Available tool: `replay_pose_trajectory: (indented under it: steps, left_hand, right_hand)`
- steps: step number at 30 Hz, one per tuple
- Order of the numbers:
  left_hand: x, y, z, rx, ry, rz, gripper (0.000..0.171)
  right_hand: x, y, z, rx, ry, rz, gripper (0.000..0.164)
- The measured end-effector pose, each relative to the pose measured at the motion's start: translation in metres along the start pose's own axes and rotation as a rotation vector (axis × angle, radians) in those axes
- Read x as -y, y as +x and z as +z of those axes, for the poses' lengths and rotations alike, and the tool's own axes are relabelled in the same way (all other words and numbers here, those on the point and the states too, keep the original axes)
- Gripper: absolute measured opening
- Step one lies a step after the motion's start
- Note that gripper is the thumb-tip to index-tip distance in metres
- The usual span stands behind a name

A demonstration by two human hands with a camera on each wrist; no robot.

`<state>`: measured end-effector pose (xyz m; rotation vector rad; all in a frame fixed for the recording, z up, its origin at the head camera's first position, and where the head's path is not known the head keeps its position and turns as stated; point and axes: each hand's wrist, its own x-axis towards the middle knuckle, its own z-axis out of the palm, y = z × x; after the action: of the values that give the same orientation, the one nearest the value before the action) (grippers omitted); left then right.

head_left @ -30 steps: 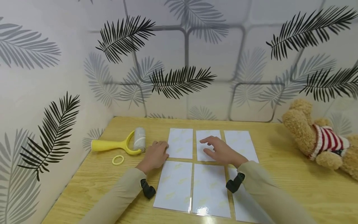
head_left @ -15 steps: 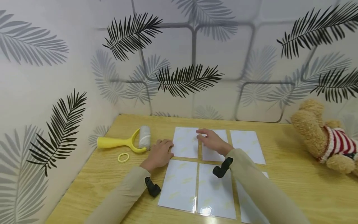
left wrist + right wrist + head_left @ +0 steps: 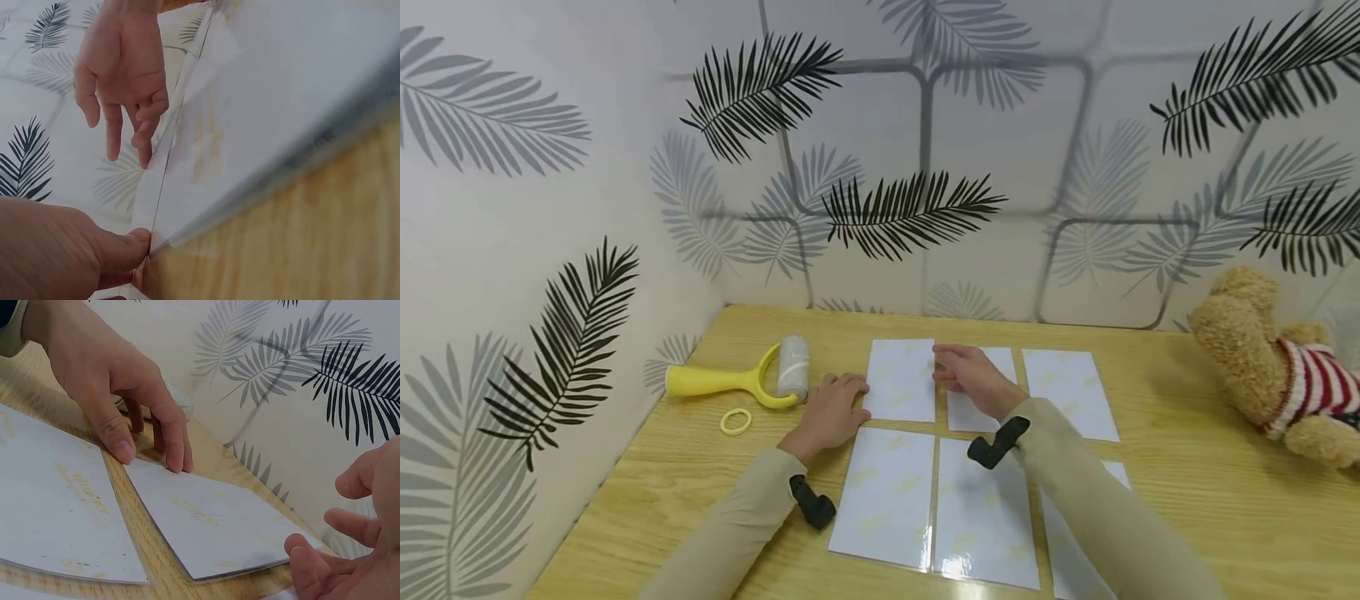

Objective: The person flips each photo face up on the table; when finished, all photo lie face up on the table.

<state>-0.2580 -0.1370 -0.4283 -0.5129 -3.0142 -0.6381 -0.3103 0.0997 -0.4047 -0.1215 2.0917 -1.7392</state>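
White sheets with faint yellow print lie in two rows on the wooden table. My left hand (image 3: pixel 831 410) is at the left edge of the back-left sheet (image 3: pixel 898 379), its thumb (image 3: pixel 119 447) at the near corner and its fingertips (image 3: pixel 181 461) farther along the same edge. At the opposite edge of that sheet is my right hand (image 3: pixel 973 377), fingers loosely bent and holding nothing. It partly covers the back-middle sheet (image 3: pixel 964 412). In the left wrist view the right hand (image 3: pixel 128 75) hangs beside the sheet's edge with its fingers apart.
A roller (image 3: pixel 722 382) with a yellow handle and grey drum lies at the left, with a yellow ring (image 3: pixel 736 422) near it. Other sheets are the back-right (image 3: pixel 1070 390), front-left (image 3: pixel 883 492) and front-middle (image 3: pixel 985 533). A teddy bear (image 3: pixel 1240 350) lies at the right. Patterned wall behind.
My right hand has moved left from over the back-middle sheet to the right edge of the back-left sheet. My left hand stays at that sheet's left edge. The head view has shifted slightly.
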Motion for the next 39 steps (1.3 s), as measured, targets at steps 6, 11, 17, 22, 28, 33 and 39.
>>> replay_pose_trajectory:
  steps: [6, 11, 17, 22, 28, 33, 39]
  left_hand:
    - [0.002, 0.001, 0.001, -0.003, -0.005, 0.007, 0.033]
    - [0.004, 0.0, 0.001, -0.021, -0.036, 0.022, 0.032]
    - [0.009, 0.001, 0.005, -0.038, -0.066, 0.031, 0.032]
    - [0.011, 0.001, 0.007, -0.055, -0.1, 0.075, 0.031]
    - [0.01, 0.0, 0.002, -0.048, -0.145, 0.129, 0.034]
    - [0.007, 0.002, 0.0, 0.065, -0.327, 0.073, 0.071]
    - [0.005, 0.004, -0.001, 0.031, -0.809, -0.045, 0.079]
  right_hand:
    - [-0.002, 0.0, -0.002, -0.053, -0.003, -0.091, 0.046]
    - [-0.001, -0.001, 0.002, -0.032, -0.061, -0.18, 0.041]
    - [-0.002, 0.002, 0.014, -0.01, -0.141, -0.268, 0.04]
    - [-0.005, 0.004, 0.021, -0.044, -0.274, -0.289, 0.039]
    - [-0.006, -0.003, 0.026, -0.066, -0.381, -0.346, 0.04]
    - [-0.008, -0.007, 0.024, -0.08, -0.321, -0.346, 0.042]
    - [-0.007, -0.008, 0.022, -0.08, -0.205, -0.295, 0.045]
